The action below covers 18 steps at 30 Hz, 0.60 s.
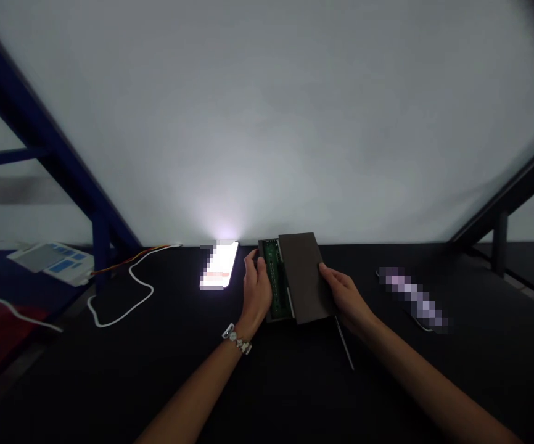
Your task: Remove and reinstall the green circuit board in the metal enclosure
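Observation:
A dark rectangular case [304, 277] with a green circuit board [276, 280] showing along its left side sits just above the black tabletop [267, 382]. My left hand [256, 290] grips the left edge by the circuit board; a beaded bracelet is on that wrist. My right hand [348, 298] holds the case's right edge. A thin metal rod [345, 344] lies on the table under my right wrist.
A brightly lit phone [219, 264] lies left of the case. A white cable [123, 299] loops at left beside coloured wires. A white-and-blue device [54, 260] rests at far left by a blue frame [63, 163]. A blurred object [415, 297] lies at right.

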Available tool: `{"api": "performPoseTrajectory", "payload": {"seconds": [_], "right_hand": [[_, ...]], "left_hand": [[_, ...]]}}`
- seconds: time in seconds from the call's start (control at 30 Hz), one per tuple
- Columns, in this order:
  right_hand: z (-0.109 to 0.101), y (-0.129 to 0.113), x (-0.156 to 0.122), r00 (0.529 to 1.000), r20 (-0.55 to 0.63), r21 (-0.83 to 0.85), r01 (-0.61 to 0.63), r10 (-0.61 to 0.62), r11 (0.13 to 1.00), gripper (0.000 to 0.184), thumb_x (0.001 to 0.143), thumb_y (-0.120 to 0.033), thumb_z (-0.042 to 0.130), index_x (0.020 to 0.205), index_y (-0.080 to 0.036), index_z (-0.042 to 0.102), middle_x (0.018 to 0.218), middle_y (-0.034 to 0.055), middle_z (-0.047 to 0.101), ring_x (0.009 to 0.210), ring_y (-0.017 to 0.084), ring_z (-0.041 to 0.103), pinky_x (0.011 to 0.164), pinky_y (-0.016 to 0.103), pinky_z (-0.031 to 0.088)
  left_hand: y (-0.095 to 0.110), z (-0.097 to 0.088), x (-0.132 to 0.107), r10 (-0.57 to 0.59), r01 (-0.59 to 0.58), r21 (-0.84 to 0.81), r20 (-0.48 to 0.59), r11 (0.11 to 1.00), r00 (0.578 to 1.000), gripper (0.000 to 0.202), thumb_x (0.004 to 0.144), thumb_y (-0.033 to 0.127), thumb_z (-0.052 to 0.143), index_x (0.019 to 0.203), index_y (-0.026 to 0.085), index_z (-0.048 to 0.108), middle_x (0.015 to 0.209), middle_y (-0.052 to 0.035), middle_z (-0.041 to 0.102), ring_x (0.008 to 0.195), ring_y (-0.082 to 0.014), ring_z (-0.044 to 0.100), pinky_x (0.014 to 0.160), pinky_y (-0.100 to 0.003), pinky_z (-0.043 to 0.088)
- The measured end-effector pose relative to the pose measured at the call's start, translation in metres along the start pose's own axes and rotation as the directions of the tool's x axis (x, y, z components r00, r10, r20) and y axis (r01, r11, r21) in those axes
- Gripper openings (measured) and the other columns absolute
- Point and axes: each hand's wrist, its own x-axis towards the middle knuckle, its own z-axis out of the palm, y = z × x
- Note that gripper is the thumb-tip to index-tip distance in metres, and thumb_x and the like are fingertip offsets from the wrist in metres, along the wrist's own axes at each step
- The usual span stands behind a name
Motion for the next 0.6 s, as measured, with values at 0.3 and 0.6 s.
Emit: {"api": "performPoseTrajectory", "payload": {"seconds": [0.3, 0.6], "right_hand": [[0.015, 0.01, -0.006, 1.0, 0.012, 0.02, 0.012, -0.012, 1.0, 0.042, 0.084, -0.056, 0.062, 0.1, -0.018, 0.071, 0.098, 0.0096, 0.074, 0.09, 0.027, 0.07, 0.073, 0.035, 0.057], [0.015, 0.012, -0.006, 1.0, 0.02, 0.02, 0.015, -0.016, 1.0, 0.043, 0.084, -0.057, 0.061, 0.102, -0.019, 0.069, 0.101, 0.0105, 0.073, 0.093, 0.028, 0.069, 0.075, 0.037, 0.057]], "left_hand": [[0.004, 0.004, -0.01, 0.017, -0.016, -0.142, 0.006, 0.99, 1.0, 0.039, 0.1, 0.041, 0.033, 0.134, 0.023, 0.042, 0.124, -0.0093, 0.061, 0.112, -0.0225, 0.058, 0.092, -0.037, 0.047], [0.008, 0.006, -0.013, 0.019, -0.015, -0.153, 0.024, 0.988, 1.0, 0.037, 0.099, 0.039, 0.036, 0.132, 0.023, 0.043, 0.127, -0.0092, 0.059, 0.115, -0.0228, 0.056, 0.094, -0.036, 0.046]]}}
